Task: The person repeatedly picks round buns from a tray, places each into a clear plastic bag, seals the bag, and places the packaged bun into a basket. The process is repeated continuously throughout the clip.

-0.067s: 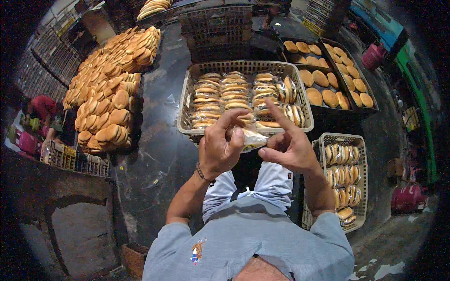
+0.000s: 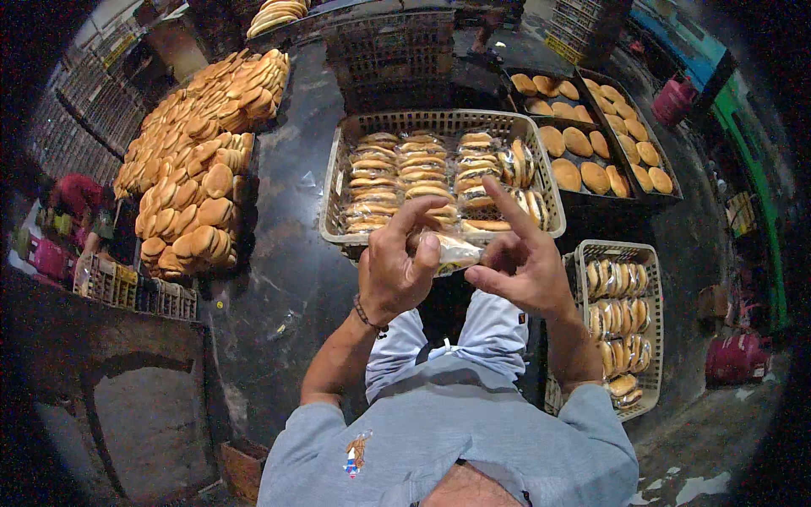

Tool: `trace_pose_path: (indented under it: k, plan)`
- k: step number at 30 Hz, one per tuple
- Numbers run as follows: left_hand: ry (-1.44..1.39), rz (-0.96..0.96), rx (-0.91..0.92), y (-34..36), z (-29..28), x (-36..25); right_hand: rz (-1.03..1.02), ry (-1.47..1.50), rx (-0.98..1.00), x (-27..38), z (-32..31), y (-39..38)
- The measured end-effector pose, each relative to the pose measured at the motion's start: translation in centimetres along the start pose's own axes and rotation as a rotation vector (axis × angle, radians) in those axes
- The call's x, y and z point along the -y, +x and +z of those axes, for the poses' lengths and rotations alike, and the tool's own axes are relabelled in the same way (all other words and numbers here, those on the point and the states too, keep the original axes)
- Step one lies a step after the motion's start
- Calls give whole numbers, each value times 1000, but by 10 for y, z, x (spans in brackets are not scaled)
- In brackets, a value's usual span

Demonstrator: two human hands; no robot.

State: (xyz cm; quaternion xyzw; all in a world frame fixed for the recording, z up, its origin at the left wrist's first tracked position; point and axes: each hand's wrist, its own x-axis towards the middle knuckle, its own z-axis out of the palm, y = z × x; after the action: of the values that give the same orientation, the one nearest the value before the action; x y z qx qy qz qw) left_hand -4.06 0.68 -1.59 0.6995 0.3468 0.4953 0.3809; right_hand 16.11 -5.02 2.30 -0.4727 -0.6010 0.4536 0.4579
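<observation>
My left hand (image 2: 397, 264) is closed around a bun in a clear plastic bag (image 2: 457, 250), its thumb along the front. The bag's tapered end points at my right hand (image 2: 528, 266), whose curled fingers meet it. The right index finger stretches up and away, and the thumb lies below the bag's tip. Whether the right fingertips fully pinch the plastic is partly hidden. Just beyond both hands stands a beige plastic crate (image 2: 439, 118) holding rows of bagged filled buns (image 2: 422, 173).
Unwrapped buns (image 2: 198, 165) are heaped at the left. Black trays (image 2: 604, 198) of buns lie at the far right. Beside my right arm is another crate (image 2: 650, 253) with bagged buns. A person in red (image 2: 80, 198) bends at far left. Pink gas cylinders (image 2: 735, 359) stand right.
</observation>
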Motion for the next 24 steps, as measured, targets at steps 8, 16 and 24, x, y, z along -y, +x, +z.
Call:
trace_pose_path:
  k: [8, 16, 24]
  plan:
    - [55, -6, -9, 5, 3, 0, -463, -421, -45, -42, 10, 27]
    - [-500, -473, -156, 9, 19, 63, -413, -605, -327, -78, 17, 11]
    - [-1170, -814, -161, 6, 55, 108, -271, -987, -152, -92, 13, 26]
